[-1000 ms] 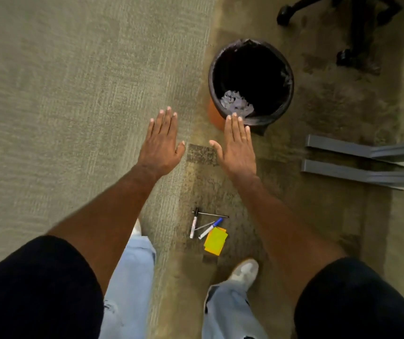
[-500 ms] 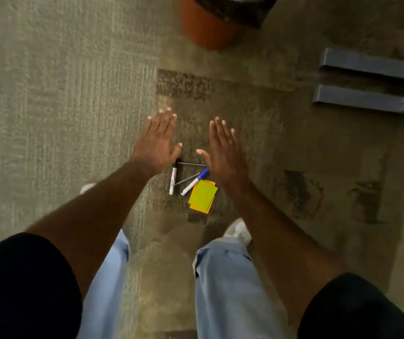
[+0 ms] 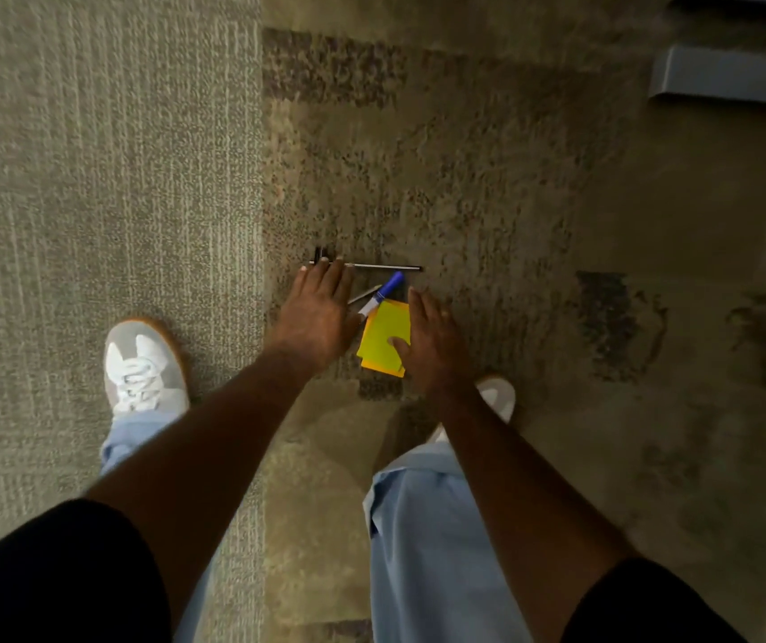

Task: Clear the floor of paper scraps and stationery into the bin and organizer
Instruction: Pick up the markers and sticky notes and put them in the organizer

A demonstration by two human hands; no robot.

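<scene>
Carpeted floor [image 3: 93, 178]: we spread our left hand [image 3: 313, 313] and right hand [image 3: 432, 345] flat, holding nothing, over the blue-capped marker [image 3: 383, 294], thin pens [image 3: 385, 266] and yellow sticky notes [image 3: 383, 336], probably to gather them together.

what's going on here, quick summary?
A person is bending over a small pile of stationery on the carpet. The left hand reaches open over the pens, covering part of them; the blue-capped marker and a thin dark pen stick out. The right hand is open, thumb over the yellow sticky notes. Nothing is lifted yet.
</scene>
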